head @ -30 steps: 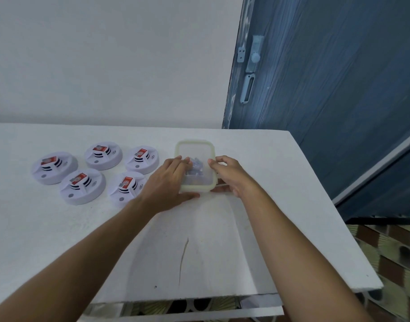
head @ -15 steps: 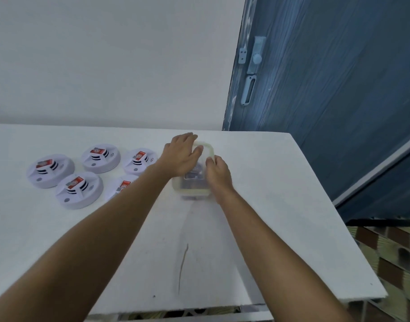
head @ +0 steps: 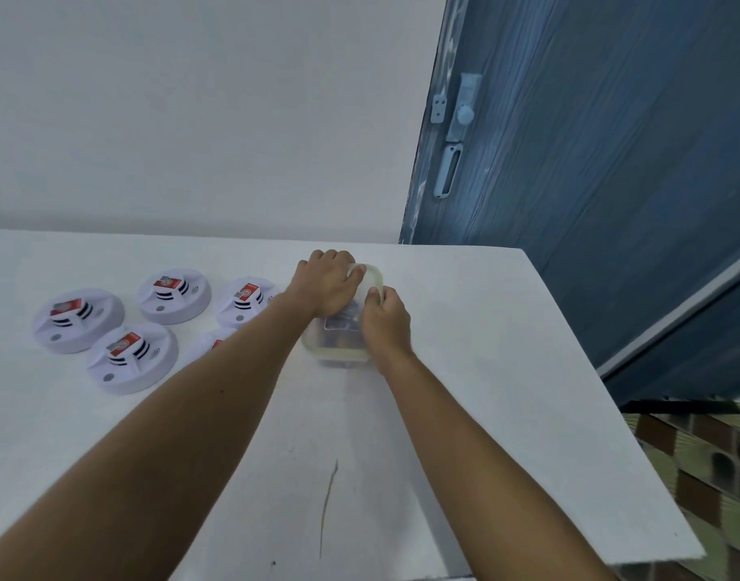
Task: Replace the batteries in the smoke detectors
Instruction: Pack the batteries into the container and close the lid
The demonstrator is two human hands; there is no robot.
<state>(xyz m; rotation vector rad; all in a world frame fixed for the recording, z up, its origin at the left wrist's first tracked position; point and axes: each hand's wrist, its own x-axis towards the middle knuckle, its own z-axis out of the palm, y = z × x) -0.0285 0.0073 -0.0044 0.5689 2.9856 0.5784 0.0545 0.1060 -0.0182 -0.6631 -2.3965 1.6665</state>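
A clear plastic container (head: 338, 350) with a pale lid stands on the white table (head: 464, 392), with dark batteries dimly visible inside. My left hand (head: 328, 287) lies over the lid, fingers curled over its far edge. My right hand (head: 385, 320) grips the lid's right edge. Several white round smoke detectors lie to the left, each with a red battery on top: the far-left smoke detector (head: 78, 320), the front smoke detector (head: 132, 357), the back smoke detector (head: 174, 295) and the right-hand smoke detector (head: 246, 301). My left forearm hides most of a further one (head: 211, 343).
A blue door (head: 590, 182) with a pale latch stands behind the table's right side. The table's right edge drops to a patterned floor (head: 703, 463). A thin dark scratch (head: 328, 505) marks the table near its front edge.
My left hand has moved from the container's near left side up over the lid to its far edge. My right hand has shifted onto the lid's right edge.
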